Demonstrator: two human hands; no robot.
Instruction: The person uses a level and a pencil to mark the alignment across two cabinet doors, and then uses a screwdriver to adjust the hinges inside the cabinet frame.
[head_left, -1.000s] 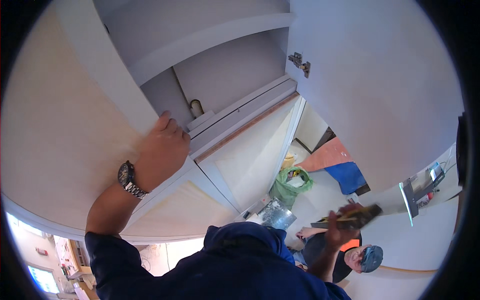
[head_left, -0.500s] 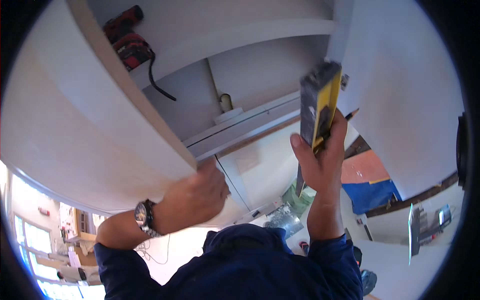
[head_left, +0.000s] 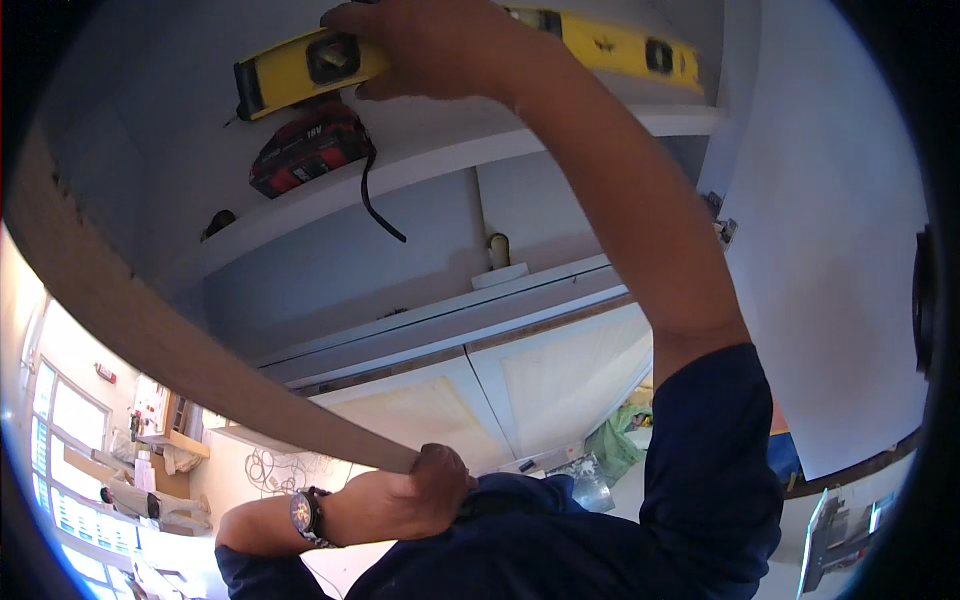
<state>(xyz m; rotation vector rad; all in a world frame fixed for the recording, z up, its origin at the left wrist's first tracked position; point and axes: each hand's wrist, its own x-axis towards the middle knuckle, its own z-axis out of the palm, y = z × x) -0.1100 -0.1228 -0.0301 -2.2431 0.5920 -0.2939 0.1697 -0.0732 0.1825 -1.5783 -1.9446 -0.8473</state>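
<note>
- While the left hand (head_left: 435, 495) is clenched on the end of the brown-edged cabinet door (head_left: 230, 385) at lower centre, the right hand (head_left: 440, 55) grasps the long yellow spirit level (head_left: 288, 77) at the top of the frame.
- Level: extends from upper left to upper right; contact with the white shelf board (head_left: 450, 162) cannot be determined.
- Red-and-black cordless power tool (head_left: 310, 155): upper left, on the shelf, partly hidden by the level; black strap (head_left: 373, 205) hangs over the front edge.
- Dark metal wristwatch (head_left: 307, 515): left wrist, lower centre-left.
</note>
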